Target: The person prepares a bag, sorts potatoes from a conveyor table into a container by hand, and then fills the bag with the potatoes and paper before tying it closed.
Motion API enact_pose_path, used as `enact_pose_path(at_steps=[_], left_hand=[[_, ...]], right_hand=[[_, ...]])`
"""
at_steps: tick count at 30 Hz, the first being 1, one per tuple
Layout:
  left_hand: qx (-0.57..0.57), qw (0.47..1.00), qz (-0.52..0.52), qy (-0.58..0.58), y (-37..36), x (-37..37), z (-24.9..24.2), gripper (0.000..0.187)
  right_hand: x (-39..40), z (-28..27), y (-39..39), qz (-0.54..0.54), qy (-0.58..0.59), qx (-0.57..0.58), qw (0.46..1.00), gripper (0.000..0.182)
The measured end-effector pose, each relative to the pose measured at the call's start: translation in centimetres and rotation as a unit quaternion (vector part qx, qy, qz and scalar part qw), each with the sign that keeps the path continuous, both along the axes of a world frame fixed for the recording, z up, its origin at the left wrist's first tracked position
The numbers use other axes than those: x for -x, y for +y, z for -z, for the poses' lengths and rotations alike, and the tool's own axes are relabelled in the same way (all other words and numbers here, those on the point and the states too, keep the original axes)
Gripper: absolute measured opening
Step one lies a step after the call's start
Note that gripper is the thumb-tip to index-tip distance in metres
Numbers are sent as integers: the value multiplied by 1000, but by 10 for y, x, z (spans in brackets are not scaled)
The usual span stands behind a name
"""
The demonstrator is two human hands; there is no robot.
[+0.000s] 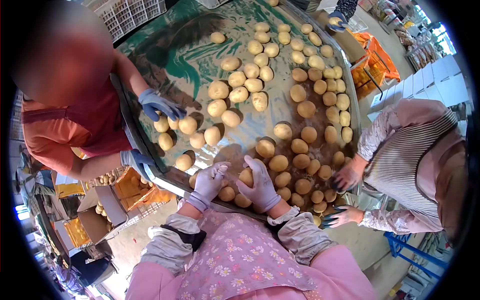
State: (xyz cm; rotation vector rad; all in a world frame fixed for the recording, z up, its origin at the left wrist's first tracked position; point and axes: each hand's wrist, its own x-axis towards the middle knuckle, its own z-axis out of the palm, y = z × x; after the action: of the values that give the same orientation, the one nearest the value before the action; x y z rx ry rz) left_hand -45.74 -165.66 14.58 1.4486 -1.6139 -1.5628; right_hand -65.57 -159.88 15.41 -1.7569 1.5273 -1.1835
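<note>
1. A person in a flowery pink apron stands at the near edge of a big round table (200, 65) with shiny green on it
2. Lots of yellow potatoes (300, 95) lie all over the table, most of them on the right side and near the front
3. The right hand (261, 187), in a pale glove, has its fingers curled tight around one potato (246, 176) at the near edge of the table
4. The left hand (209, 181), also gloved, sits just beside it with its fingers bent and close together; I cannot tell if it holds anything
5. A pile of potatoes (290, 182) lies right next to both hands, touching each other
6. Another person in an orange shirt reaches in from the left with blue gloves (159, 105), close to a few potatoes
7. A third person in a striped top has hands (345, 175) at the right rim
8. I think a potato could roll off the near edge, because the pile sits so close to it
9. I think hands could bump, since three people reach onto the same table
</note>
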Motion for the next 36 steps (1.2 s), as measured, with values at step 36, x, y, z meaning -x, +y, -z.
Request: enact_pose_path(at_steps=[36], left_hand=[[299,871,-92,-379,-112,-120,84,59]], right_hand=[[79,20,0,-22,292,-25,956,15]])
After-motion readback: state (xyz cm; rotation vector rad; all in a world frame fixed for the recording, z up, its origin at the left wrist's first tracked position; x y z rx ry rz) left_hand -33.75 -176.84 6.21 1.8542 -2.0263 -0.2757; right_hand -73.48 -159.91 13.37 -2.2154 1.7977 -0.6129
